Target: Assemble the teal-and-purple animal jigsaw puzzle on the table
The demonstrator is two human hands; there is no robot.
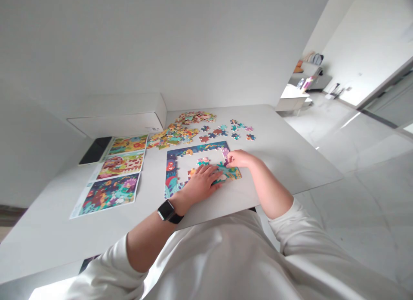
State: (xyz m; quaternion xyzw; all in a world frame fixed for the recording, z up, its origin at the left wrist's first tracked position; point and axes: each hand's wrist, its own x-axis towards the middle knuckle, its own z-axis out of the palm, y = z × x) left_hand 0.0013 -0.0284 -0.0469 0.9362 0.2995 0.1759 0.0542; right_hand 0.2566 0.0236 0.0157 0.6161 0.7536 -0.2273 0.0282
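Head view, puzzle: the part-built jigsaw (172, 162) lies on the table (280, 140) right in front of us, presumably so both hands reach it easily.
Left hand: our left hand (203, 179) is palm down, fingers extended and slightly spread, over the lower part; probably steadying it. Grips nothing we can see.
Right hand: our right hand (238, 158) has fingers curled down at the right border. Can't tell if it pinches a piece or just presses; the fingertips are tucked out of sight.
Inner pieces: a few (203, 161) sit inside the border, partly under our left hand; their joins don't show.
Dark loose pieces: spread (218, 131) just beyond the border, likely so each can be picked out singly.
Piles: yellowish pile (176, 135) and reddish pile (195, 116) sit farther back, seemingly sorted by colour; lower pieces buried.
Printed pictures: laid (111, 194) at left, probably for reference; lowest matches the border's colours. Fine print unreadable.
Black slab: flat (96, 150) beside the prints; we guess phone or tablet.
White box: behind (116, 124); label too small to read.
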